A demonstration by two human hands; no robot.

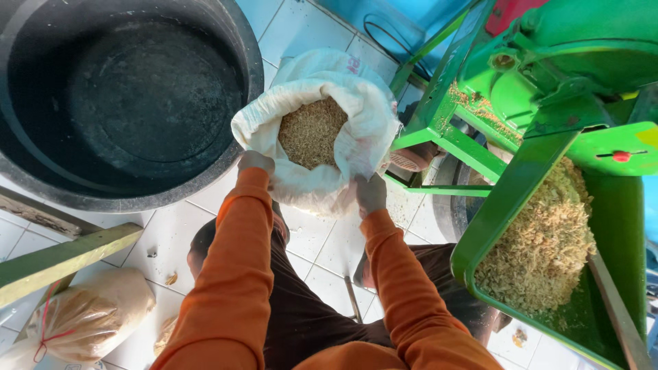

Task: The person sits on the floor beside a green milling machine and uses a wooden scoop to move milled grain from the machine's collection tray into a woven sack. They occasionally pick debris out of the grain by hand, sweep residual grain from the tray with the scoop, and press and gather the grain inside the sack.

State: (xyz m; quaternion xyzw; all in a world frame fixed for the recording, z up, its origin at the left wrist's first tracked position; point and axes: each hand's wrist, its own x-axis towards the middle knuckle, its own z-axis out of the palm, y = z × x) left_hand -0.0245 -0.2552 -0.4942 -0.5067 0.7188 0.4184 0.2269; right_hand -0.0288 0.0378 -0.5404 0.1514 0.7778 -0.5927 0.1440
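L hand (256,163) & R hand (371,193) each clench the sack (356,130) rim, keeping mouth wide so grain (312,131) stays in; hopper (620,226) to my R.

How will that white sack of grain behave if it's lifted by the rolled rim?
Likely floppy: the white sack is soft cloth, creased where the left hand and right hand grip it. Probably heavy for its size, since grain fills it near the rim. It may sag and spill if tilted.
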